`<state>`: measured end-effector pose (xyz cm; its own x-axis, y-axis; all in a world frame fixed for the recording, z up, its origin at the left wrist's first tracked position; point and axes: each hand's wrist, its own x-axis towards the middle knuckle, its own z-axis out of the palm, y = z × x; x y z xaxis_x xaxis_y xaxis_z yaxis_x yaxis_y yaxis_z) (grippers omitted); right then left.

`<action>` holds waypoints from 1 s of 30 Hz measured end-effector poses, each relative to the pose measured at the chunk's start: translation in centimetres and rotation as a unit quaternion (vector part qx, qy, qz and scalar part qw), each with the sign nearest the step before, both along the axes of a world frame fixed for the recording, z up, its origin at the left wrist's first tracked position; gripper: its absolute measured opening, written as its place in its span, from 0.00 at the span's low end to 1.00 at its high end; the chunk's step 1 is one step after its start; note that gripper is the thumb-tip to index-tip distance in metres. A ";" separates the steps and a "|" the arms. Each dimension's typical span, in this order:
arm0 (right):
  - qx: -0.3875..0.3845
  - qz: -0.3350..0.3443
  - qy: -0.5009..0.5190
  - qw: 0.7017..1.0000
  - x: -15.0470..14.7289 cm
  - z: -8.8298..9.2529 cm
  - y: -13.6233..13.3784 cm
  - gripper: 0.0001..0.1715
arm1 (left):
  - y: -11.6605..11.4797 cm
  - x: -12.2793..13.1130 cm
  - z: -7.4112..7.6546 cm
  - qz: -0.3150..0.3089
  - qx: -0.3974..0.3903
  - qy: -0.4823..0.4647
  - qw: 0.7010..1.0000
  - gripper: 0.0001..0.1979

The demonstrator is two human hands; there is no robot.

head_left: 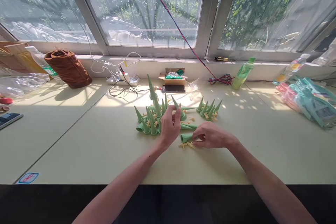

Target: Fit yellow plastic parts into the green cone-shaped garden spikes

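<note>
My left hand (171, 126) is closed, thumb and forefinger pinched together at a ribbed green cone (175, 102) that stands tilted just behind the fingertips. What the pinch holds is too small to tell. My right hand (211, 135) curls low over the table, fingers closed at the narrow end of a hollow green cone (186, 138) lying on its side. Its grip is hidden by the fingers. Small pale-yellow pieces (190, 145) lie under those fingertips. Left of my left hand several green cones (153, 129) stand in a cluster, with yellow bits among them.
Another group of green cones (209, 110) stands at the right. Behind are a small open box (174, 81), a dark phone (173, 88), a power strip (124, 81) with cables, and a green bottle (243, 74). A brown pouch (68, 69) stands left; plastic packets (312, 101) lie right.
</note>
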<state>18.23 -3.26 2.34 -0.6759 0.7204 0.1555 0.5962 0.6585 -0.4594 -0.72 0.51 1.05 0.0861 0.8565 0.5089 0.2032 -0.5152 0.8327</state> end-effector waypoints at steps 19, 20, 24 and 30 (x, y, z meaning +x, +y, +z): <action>-0.001 -0.038 -0.048 0.998 -0.5 -0.6 0.0 0.09 | -0.1 0.3 -0.4 -0.071 -0.021 -0.014 0.997 0.14; 0.004 -0.041 -0.046 0.998 -0.6 -0.7 0.0 0.09 | -0.1 0.3 -0.4 -0.071 -0.021 -0.013 0.997 0.14; 0.028 -0.058 -0.003 0.998 -0.8 -0.9 0.0 0.09 | -0.1 0.2 -0.4 -0.065 -0.013 0.002 0.998 0.14; 0.054 -0.111 0.131 0.984 -0.8 -1.0 0.2 0.05 | 0.0 0.3 -0.3 -0.059 -0.008 0.011 0.998 0.14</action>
